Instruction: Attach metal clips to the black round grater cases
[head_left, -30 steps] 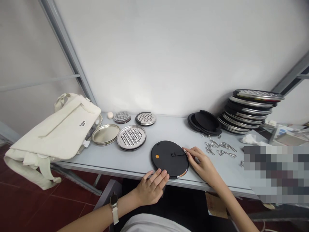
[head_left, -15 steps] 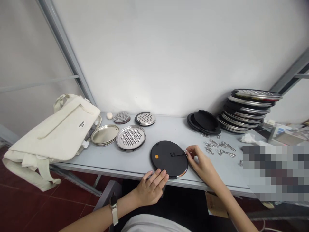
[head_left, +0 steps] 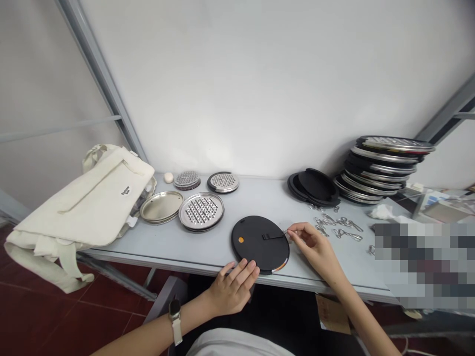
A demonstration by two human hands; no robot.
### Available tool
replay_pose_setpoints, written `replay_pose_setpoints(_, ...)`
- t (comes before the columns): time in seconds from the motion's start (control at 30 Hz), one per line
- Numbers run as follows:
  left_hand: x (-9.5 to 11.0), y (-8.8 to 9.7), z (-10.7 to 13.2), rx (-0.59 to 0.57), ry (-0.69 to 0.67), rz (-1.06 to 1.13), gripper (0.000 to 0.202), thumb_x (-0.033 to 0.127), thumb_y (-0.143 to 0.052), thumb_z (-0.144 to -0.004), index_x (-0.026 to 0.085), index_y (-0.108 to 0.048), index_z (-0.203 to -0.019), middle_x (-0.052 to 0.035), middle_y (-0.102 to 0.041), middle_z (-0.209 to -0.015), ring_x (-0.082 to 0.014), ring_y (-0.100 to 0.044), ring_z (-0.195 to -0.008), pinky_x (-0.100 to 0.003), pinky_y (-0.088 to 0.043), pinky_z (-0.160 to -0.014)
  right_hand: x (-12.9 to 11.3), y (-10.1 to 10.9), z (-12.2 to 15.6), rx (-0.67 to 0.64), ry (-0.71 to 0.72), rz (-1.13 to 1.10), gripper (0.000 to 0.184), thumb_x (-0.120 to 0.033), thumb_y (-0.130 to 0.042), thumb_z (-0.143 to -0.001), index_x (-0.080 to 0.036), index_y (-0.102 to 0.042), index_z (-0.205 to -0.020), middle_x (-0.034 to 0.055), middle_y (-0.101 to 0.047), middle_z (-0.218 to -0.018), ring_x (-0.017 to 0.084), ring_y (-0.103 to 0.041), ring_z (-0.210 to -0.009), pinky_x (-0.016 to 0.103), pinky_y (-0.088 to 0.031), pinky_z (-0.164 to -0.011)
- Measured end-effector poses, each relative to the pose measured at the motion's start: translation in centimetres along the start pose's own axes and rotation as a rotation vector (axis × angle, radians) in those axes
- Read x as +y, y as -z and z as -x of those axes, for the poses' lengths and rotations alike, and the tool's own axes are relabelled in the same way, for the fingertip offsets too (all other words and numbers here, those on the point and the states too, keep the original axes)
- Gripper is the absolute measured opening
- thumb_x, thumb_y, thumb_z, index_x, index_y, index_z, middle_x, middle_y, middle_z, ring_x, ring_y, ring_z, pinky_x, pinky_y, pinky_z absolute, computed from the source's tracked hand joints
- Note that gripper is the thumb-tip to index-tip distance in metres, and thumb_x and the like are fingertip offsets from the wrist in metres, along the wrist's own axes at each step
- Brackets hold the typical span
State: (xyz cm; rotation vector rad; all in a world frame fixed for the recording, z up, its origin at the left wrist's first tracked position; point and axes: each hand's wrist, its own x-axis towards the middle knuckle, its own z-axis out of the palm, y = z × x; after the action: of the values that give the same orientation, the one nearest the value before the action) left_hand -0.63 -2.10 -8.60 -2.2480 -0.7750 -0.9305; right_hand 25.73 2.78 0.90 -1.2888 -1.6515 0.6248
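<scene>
Right hand (head_left: 315,251), head view: had shifted slightly outward from the rim of the disc (head_left: 260,254) since the earlier frame; left hand (head_left: 237,287) had stayed. Right hand: pinched a small metal clip (head_left: 285,232) at the disc's right edge, partly covered by fingers; whether it was hooked on could not be told. Left hand: grasped nothing, fingers laid on the disc's near edge.

Risks, as judged: clip could have slipped from the pinch, being small and shiny; disc could have turned or slid if a sideways pull overcame the left fingers, and, lying near the front edge of the table (head_left: 256,198), could have tipped off.

Disc: round, flat, black, lying on the table; orange dot (head_left: 241,240) toward the left; narrow black bar (head_left: 270,237) running rightward; glossy, orange-tinged arc (head_left: 281,267) at lower right.
</scene>
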Motion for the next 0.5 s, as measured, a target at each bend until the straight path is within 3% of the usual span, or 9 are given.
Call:
replay_pose_setpoints(0.23,-0.08,-0.1,0.4,-0.054,-0.03,-0.067,0.05,0.028,-0.057,-0.082,0.02,-0.056,-0.131,-0.0035,-0.034,-0.152,-0.0248,-0.026,-0.142,-0.035,-0.028,-0.111,-0.45,0.44,-0.05,-0.013,-0.132,-0.116,0.033,-0.049,-0.056,-0.089,-0.02,-0.069,-0.099,0.0079,-0.072,-0.095,0.024,-0.067,-0.09,0.037,-0.049,-0.088)
replay_pose_setpoints(0.5,-0.05,-0.02,0.19,-0.023,-0.016,-0.04,0.051,0.026,-0.056,-0.082,0.017,-0.055,-0.132,-0.0047,-0.029,-0.154,-0.0236,-0.031,-0.14,-0.035,-0.028,-0.112,-0.34,0.48,-0.05,-0.012,-0.134,-0.144,0.037,-0.05,-0.057,-0.088,-0.02,-0.067,-0.108,0.0052,-0.069,-0.083,0.022,-0.066,-0.086,0.037,-0.049,-0.087)
